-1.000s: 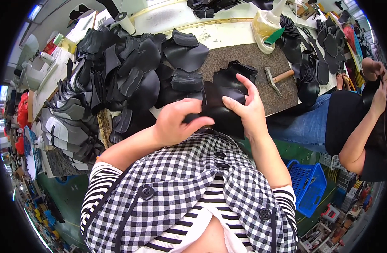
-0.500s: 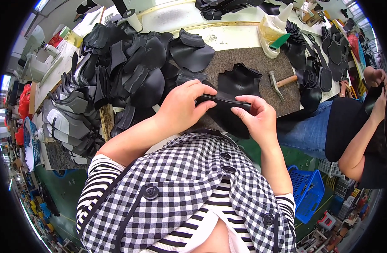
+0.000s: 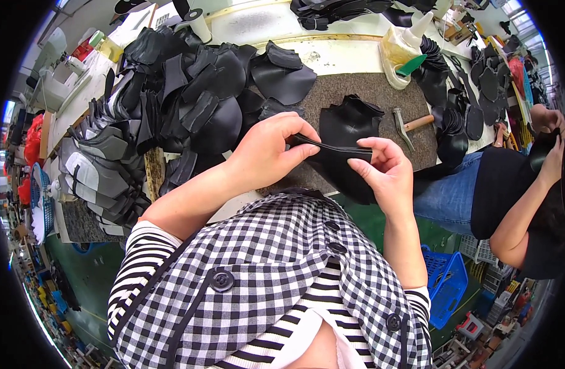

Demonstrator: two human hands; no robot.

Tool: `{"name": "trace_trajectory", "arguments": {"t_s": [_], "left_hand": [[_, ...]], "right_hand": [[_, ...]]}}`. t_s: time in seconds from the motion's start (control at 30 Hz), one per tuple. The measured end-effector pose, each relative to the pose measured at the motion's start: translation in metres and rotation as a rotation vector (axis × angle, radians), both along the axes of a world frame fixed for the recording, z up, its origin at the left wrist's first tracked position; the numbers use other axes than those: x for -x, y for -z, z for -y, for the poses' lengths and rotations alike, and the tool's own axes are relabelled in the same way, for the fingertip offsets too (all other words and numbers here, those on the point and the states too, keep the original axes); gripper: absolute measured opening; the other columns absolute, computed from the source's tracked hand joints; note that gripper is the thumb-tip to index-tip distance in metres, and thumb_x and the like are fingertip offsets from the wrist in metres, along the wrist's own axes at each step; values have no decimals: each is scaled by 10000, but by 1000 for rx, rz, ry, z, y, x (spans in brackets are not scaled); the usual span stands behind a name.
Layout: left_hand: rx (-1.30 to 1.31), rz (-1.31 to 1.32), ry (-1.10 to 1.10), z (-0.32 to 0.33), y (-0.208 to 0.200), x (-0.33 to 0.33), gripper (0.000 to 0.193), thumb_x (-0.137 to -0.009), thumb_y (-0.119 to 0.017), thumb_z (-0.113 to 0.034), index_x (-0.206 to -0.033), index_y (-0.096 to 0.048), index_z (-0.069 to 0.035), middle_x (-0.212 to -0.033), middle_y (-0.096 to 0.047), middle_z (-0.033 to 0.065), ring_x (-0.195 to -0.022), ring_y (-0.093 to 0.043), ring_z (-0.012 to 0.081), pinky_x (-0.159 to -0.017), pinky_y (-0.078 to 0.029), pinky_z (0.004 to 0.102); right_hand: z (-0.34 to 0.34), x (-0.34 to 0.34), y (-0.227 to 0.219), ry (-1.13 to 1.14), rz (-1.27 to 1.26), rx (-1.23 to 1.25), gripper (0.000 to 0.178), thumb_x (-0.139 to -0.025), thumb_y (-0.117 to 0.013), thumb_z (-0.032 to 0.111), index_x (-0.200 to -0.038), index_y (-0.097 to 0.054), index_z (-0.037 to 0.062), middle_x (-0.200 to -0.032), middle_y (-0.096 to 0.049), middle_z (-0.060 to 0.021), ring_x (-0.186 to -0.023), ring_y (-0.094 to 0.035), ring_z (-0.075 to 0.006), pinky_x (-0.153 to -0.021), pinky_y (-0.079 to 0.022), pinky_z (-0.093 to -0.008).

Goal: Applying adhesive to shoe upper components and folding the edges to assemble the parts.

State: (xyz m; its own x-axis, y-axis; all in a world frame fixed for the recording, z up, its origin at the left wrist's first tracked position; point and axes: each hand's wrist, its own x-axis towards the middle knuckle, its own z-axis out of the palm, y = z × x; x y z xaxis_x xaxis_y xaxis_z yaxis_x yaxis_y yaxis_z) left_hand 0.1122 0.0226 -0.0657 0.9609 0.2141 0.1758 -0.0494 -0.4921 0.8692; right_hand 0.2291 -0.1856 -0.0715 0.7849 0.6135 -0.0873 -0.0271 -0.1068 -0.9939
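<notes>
A black leather piece (image 3: 341, 169) with a folded upper edge hangs between my hands, in front of my chest. My left hand (image 3: 271, 147) pinches one end of that edge between thumb and fingers. At the other end, my right hand (image 3: 385, 169) grips it with the thumb below and the fingers curled over. Just beyond lies another black leather piece (image 3: 351, 123) with a jagged far edge, flat on the brown work mat (image 3: 331, 86). A hammer (image 3: 408, 126) with a wooden handle rests to its right.
Black leather pieces (image 3: 218, 123) are heaped at the left, beside stacked grey-and-black pieces (image 3: 101, 163). A glue bottle (image 3: 400, 52) with a green-bladed tool (image 3: 411, 64) stands behind the mat. At the right sits a co-worker (image 3: 510, 197); a blue basket (image 3: 445, 286) is on the floor.
Both hands have drawn slightly apart, the right one shifting rightward. The folded edge of the leather piece now stretches a little longer between them.
</notes>
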Motion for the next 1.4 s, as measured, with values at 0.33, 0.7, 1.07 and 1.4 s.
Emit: {"name": "trace_trajectory", "arguments": {"t_s": [0.33,0.7,1.07,1.4], "left_hand": [[35,-32,-4,-5,3,1,138,-821,-737,-86,-935,-675,-39,-818,-576,27,-728,-537,124,-633,-433,259],[223,-250,9,-13,9,-10,194,-826,-744,-143,-974,-692,-29,-777,-616,50,-675,-558,124,-629,-459,276],[489,-194,-3,-22,10,4,250,-845,-749,-121,-1049,-681,6,-768,-648,21,-699,-588,61,-644,-485,223],[254,-5,-6,-20,6,20,113,-870,-721,-101,-942,-715,-15,-772,-613,13,-671,-542,67,-607,-433,226]], "right_hand": [[2,-1,-2,38,-40,108,174,-829,-758,17,-988,-688,0,-795,-691,-7,-680,-589,-28,-599,-446,-167],[3,-9,5,38,-87,122,146,-830,-767,46,-944,-687,3,-799,-694,-8,-675,-595,-31,-592,-455,-169],[4,-8,-4,20,-59,80,144,-823,-760,12,-944,-682,1,-781,-672,4,-670,-574,-28,-581,-421,-162],[6,14,-12,48,-57,33,148,-825,-747,-22,-951,-674,-5,-805,-672,2,-697,-581,-33,-620,-439,-162]]}}
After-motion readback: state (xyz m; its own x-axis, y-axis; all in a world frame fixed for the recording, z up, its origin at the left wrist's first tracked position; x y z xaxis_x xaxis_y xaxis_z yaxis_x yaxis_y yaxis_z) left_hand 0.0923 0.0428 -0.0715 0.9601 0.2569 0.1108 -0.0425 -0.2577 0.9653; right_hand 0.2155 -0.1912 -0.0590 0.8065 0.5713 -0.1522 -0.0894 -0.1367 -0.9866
